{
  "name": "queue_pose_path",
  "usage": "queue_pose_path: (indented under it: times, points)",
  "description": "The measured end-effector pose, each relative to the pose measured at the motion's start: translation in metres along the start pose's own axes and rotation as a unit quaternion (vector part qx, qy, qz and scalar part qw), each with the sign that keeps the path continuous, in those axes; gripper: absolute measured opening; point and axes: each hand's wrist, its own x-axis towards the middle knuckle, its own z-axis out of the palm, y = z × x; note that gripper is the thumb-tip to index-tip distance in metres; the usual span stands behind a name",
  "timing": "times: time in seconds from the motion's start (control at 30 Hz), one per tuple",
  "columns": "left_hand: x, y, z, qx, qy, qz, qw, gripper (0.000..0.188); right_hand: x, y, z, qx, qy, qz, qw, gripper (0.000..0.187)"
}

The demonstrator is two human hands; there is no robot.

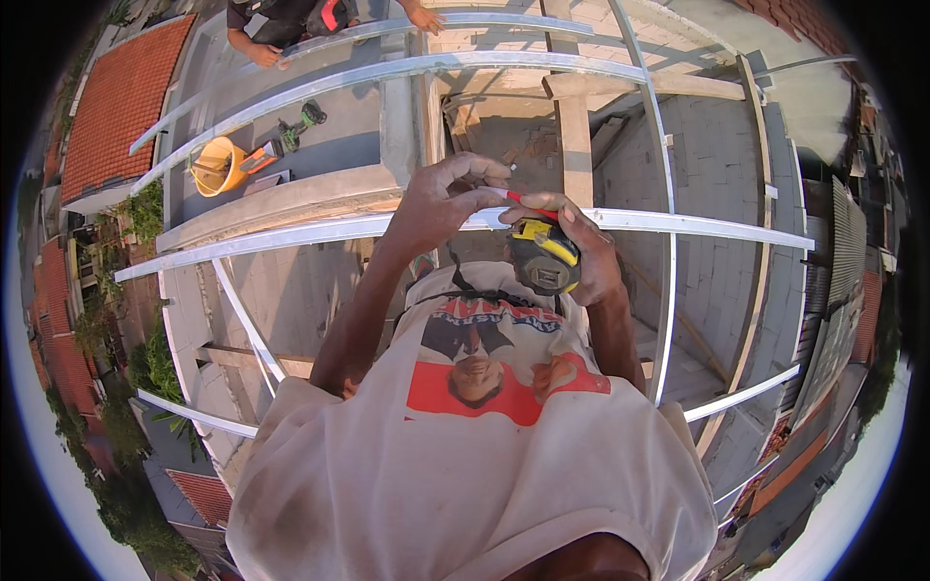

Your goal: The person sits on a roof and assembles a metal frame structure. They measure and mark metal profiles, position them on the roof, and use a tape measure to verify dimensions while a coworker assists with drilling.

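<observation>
In front of my chest my right hand is closed around a black and yellow tape measure. A slim red marker also lies between that hand's thumb and fingers. My left hand meets it from the other side, its thumb and fingers pinched at the marker's pale end. A small white bit shows by the left fingertips; what it is I cannot make out. Just behind both hands a long silvery metal beam runs across from left to right.
More metal beams cross farther off over open roof bays. A co-worker's hand rests near the far beam. On the grey slab at left stand a yellow bucket and a green cordless drill. Wooden beams span the gap below.
</observation>
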Motion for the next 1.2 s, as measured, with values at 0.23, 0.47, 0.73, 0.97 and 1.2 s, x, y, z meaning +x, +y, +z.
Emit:
queue_pose_path:
  times: [0.23,0.47,0.73,0.97,1.2]
  points:
    - [-0.001,0.000,-0.003,0.028,-0.038,0.002,0.999,0.025,-0.004,-0.002,0.006,-0.049,-0.003,0.012,0.999,0.054]
    - [0.002,-0.002,0.003,0.131,-0.033,0.129,0.982,0.020,-0.004,0.010,-0.006,-0.080,-0.012,-0.028,0.996,0.047]
    - [0.002,-0.011,0.019,0.000,-0.034,0.038,0.999,0.014,-0.015,0.017,-0.010,-0.067,0.010,-0.047,0.997,0.046]
    - [0.005,-0.014,0.022,-0.116,-0.073,-0.017,0.990,0.022,-0.017,0.020,-0.012,-0.083,0.035,-0.079,0.993,0.045]
    - [0.001,-0.063,0.051,-0.431,-0.020,-0.069,0.900,0.024,-0.006,0.025,-0.004,-0.064,0.036,-0.101,0.992,0.051]
